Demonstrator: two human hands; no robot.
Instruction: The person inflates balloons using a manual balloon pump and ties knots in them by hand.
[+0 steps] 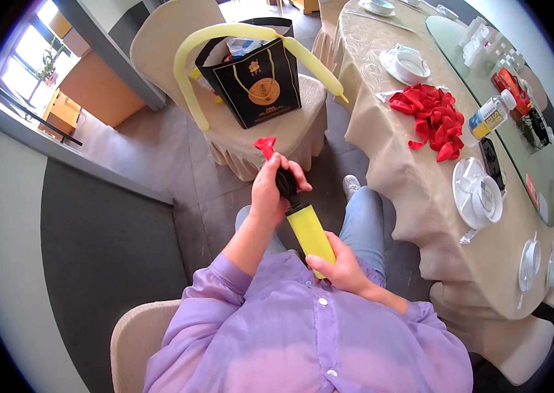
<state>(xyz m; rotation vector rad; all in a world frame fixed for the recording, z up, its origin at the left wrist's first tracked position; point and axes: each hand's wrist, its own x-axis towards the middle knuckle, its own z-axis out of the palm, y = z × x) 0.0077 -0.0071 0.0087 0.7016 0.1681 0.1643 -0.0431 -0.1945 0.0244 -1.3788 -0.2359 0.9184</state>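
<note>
My left hand point(271, 196) is closed around the black end point(285, 185) of a hand balloon pump. A small, limp red balloon point(265, 147) sticks up from its thumb and fingers; whether it sits on the nozzle is hidden. Lower down, my right hand point(343, 267) wraps the pump's yellow barrel point(312, 234) close to my purple shirt. The pump is tilted, black end away from me.
A chair point(313, 121) ahead bears a black paper bag point(260, 82) with a long pale-yellow balloon point(191, 62) draped over it. On the tablecloth point(414, 190) at right are red balloons point(431, 118), a bottle point(492, 114), a phone point(492, 162) and wrapped dishes point(478, 196).
</note>
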